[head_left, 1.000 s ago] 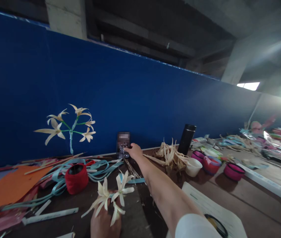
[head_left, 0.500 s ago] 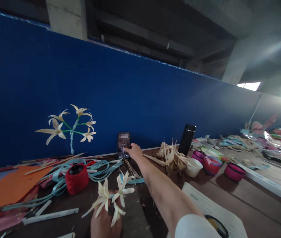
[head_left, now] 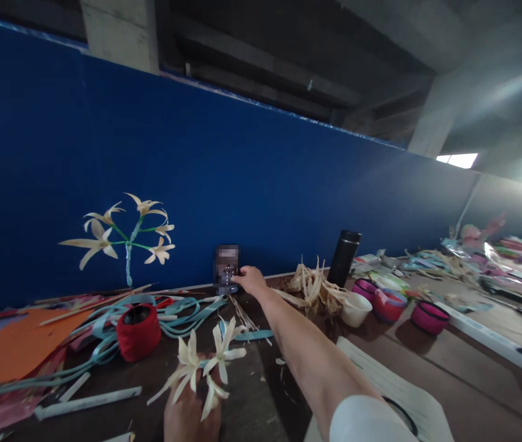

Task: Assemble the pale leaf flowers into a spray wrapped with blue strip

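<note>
My left hand [head_left: 192, 408] is closed at the lower middle, holding a small bunch of cream artificial flowers [head_left: 214, 361] with narrow petals; the stems are hidden in the fist. My right hand [head_left: 252, 281] reaches far forward to a phone [head_left: 227, 270] propped upright against the blue partition. One digit lies over the phone's face and the others are at its right edge, partly hidden. The screen is blurred out. Further left stands a finished-looking flower spray [head_left: 128, 245] on a pale blue-wrapped stem.
A red-wrapped round container [head_left: 138, 334], light blue ribbons [head_left: 191, 316] and orange sheets [head_left: 26, 341] lie left. On the right are dried husks [head_left: 311, 283], a black bottle [head_left: 344, 258], a white cup [head_left: 357, 310], magenta pots [head_left: 430, 317] and printed paper [head_left: 419, 393]. The blue partition [head_left: 242, 153] borders the table.
The view has shifted slightly, so everything sits a little further left. My right hand stays at the phone and my left hand still holds the flowers.
</note>
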The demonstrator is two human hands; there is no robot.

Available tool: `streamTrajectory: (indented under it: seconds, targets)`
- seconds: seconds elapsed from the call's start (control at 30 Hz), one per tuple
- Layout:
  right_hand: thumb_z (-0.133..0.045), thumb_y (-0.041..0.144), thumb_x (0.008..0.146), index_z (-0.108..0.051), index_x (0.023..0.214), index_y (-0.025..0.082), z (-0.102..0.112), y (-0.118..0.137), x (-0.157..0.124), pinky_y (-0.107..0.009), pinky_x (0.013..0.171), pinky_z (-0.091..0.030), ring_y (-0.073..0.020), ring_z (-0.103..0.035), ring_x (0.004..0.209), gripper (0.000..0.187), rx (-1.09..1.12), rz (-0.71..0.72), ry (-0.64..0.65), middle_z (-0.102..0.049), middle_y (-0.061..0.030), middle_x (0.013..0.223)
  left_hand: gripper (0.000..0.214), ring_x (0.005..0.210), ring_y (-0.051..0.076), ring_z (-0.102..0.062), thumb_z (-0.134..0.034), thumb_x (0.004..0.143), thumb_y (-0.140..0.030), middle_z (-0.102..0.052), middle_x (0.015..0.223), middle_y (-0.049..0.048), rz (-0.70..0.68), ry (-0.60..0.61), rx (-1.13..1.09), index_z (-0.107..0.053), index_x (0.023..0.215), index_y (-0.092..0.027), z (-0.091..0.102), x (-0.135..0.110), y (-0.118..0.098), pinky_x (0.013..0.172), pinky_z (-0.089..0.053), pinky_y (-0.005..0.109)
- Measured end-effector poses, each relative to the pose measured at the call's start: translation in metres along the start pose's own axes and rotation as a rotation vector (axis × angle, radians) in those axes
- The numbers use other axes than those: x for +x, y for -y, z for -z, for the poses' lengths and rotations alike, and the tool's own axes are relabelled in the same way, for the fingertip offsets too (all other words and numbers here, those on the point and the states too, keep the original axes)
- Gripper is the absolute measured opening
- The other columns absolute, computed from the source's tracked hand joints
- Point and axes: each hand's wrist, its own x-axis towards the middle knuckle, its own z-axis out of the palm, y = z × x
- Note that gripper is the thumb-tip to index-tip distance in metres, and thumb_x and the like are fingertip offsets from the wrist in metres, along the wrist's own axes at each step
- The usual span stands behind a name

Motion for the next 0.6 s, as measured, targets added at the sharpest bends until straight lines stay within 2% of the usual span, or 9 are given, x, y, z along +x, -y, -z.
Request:
streamTrajectory:
  seconds: [0.1,0.3,0.47,0.6]
  targets:
    - [-0.051,0.029,0.088,-0.053,0.111,0.015,-0.001,0.001,0.002,-0.039,0.078,-0.049,-0.0197,-0.058,0.093,0.027,-0.002,-0.009,-0.003,-0.056,-0.0075,0.111,0.020,0.075,0.023,-0.065,-0.050,0.077,-0.027,-0.071,0.080,0.0075,-0.049,-0.001,0.005,-0.065,0.088,-0.018,-0.001,-0.001,0.002,0.066,-0.051,0.032]
    - [-0.051,0.029,0.088,-0.053,0.111,0.016,-0.003,-0.002,0.005,-0.039,0.079,-0.049,-0.0195,-0.057,0.094,0.026,0.010,-0.023,-0.025,-0.056,-0.0075,0.112,0.021,0.068,0.021,-0.065,-0.045,0.080,-0.027,-0.070,0.075,0.0067,0.033,-0.053,0.009,-0.064,0.084,-0.018,0.007,0.008,-0.009,0.060,-0.050,0.030]
    - [-0.051,0.029,0.088,-0.053,0.111,0.016,-0.003,-0.005,0.006,-0.039,0.078,-0.049,-0.0197,-0.058,0.093,0.027,0.018,-0.014,-0.022,-0.056,-0.0073,0.111,0.022,0.070,0.022,-0.064,-0.042,0.081,-0.023,-0.068,0.068,0.0075,-0.053,-0.088,0.035,-0.063,0.080,-0.018,0.009,0.012,-0.011,0.062,-0.049,0.031]
    - [-0.051,0.029,0.088,-0.054,0.110,0.016,-0.002,-0.003,0.007,-0.039,0.078,-0.049,-0.0195,-0.057,0.093,0.026,0.016,-0.024,-0.024,-0.056,-0.0073,0.111,0.023,0.067,0.022,-0.064,-0.041,0.081,-0.023,-0.068,0.069,0.0078,-0.059,-0.102,0.058,-0.062,0.080,-0.017,0.011,0.015,-0.013,0.060,-0.049,0.031]
